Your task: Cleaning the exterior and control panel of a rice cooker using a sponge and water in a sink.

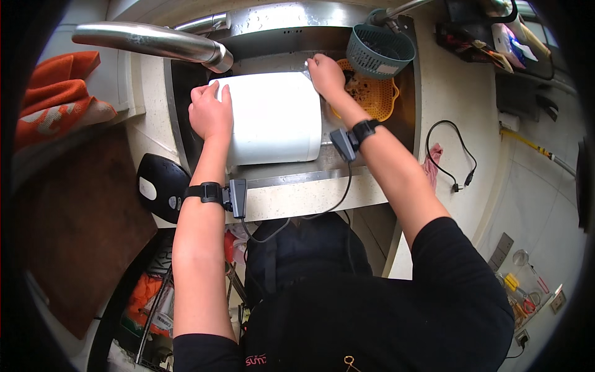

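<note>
A white, rounded appliance housing [274, 118] lies on its side over the stainless steel sink [325, 172]. At its left end, my left hand [210, 111] grips the edge, fingers pointing away from me. My right hand [326, 76] is curled up by the far right corner of the housing. A small shiny piece [306, 68] shows at those fingers; what it is cannot be made out. Each wrist wears a black strap with a small cabled device.
A steel faucet [153, 43] reaches over the sink's left. A yellow colander [372, 95] with dark scraps sits beneath a hanging green basket [380, 53]. A black appliance part [160, 186] rests on the left counter, a power cord [458, 132] and pink cloth [432, 165] on the right.
</note>
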Tool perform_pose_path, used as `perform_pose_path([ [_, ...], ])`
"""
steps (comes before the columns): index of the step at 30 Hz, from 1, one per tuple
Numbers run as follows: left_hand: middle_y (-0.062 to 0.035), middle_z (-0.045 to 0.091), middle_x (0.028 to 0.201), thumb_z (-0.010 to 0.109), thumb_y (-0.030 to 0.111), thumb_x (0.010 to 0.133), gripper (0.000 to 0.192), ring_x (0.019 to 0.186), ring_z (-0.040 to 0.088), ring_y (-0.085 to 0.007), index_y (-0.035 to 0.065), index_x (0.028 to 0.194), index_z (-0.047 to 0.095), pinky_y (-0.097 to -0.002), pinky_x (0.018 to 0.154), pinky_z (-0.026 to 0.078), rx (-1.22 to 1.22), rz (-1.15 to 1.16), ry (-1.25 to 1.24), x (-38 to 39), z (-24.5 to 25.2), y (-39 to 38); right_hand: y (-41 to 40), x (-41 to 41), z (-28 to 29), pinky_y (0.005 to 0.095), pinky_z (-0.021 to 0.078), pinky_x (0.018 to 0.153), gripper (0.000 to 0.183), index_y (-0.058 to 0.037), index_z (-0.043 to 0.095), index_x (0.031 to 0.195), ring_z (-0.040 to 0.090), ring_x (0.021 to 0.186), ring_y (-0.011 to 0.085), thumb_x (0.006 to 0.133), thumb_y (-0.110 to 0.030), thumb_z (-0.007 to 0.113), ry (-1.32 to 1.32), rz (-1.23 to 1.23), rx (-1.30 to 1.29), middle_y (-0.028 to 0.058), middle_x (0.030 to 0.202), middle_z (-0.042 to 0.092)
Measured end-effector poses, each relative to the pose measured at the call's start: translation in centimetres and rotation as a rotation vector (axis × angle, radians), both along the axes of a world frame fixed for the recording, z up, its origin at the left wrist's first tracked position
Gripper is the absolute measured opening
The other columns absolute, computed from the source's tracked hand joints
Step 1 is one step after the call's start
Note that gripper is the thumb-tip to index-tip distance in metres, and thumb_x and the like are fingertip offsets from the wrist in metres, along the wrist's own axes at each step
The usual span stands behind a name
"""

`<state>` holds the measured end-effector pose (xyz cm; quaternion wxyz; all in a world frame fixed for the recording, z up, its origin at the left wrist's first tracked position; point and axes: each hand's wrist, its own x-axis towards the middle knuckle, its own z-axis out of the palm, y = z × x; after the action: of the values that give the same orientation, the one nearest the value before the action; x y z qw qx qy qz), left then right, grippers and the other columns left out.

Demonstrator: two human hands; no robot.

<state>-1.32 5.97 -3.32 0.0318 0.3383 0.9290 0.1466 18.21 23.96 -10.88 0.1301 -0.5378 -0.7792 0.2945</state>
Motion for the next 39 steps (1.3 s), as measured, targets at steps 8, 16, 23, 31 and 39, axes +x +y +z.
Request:
perform_pose_path([
  [8, -0.0036, 0.062, 0.114, 0.068, 0.037, 0.086, 0.032, 0.094, 0.064, -0.0287, 0.0185, 0.112, 0.074, -0.0401, 0.084, 0.052, -0.020, 0.019, 0.026, -0.7, -0.3, -1.2, -8.8, 3.1, 5.2, 0.0529, 0.0470, 0.068, 0.027, -0.0051, 0.055, 0.088, 0.062, 0.079, 0.0428, 0.097, -0.030, 0.049, -0.082, 0.014, -0.086, 0.0215, 0.082, 0.064],
  [16, -0.0040, 0.062, 0.113, 0.067, 0.038, 0.087, 0.032, 0.094, 0.064, -0.0289, 0.0185, 0.111, 0.074, -0.0406, 0.083, 0.052, -0.019, -0.002, 0.029, -0.4, 0.1, -0.1, 0.0, -1.5, 1.6, 0.0511, 0.0486, 0.064, 0.025, -0.0076, 0.059, 0.083, 0.064, 0.076, 0.0395, 0.094, -0.030, 0.055, -0.107, 0.099, 0.095, 0.0176, 0.079, 0.066],
  [23, -0.0035, 0.062, 0.114, 0.066, 0.037, 0.088, 0.031, 0.094, 0.064, -0.0284, 0.0181, 0.112, 0.074, -0.0405, 0.083, 0.053, -0.016, 0.048, 0.007, -0.6, 0.4, -0.6, -9.7, 2.0, 6.4, 0.0449, 0.0447, 0.052, 0.019, -0.0110, 0.057, 0.077, 0.061, 0.060, 0.0327, 0.089, -0.025, 0.062, 0.031, 0.271, 0.293, 0.0107, 0.067, 0.061],
  [31, -0.0029, 0.063, 0.115, 0.066, 0.036, 0.088, 0.029, 0.094, 0.065, -0.0295, 0.0196, 0.111, 0.074, -0.0412, 0.083, 0.053, 0.009, 0.023, 0.042, -0.7, -0.2, -1.4, -10.0, -3.1, 6.6, 0.0439, 0.0500, 0.054, 0.019, -0.0092, 0.056, 0.076, 0.064, 0.060, 0.0319, 0.088, -0.023, 0.062, -0.043, 0.386, 0.340, 0.0115, 0.064, 0.063],
  [39, -0.0028, 0.062, 0.116, 0.066, 0.037, 0.088, 0.030, 0.096, 0.064, -0.0290, 0.0209, 0.112, 0.074, -0.0409, 0.083, 0.053, 0.016, 0.057, -0.021, -0.7, -0.4, -1.2, -11.4, -3.9, 6.4, 0.0433, 0.0479, 0.051, 0.019, -0.0104, 0.056, 0.073, 0.063, 0.059, 0.0307, 0.088, -0.021, 0.060, -0.002, 0.431, 0.421, 0.0107, 0.063, 0.063],
])
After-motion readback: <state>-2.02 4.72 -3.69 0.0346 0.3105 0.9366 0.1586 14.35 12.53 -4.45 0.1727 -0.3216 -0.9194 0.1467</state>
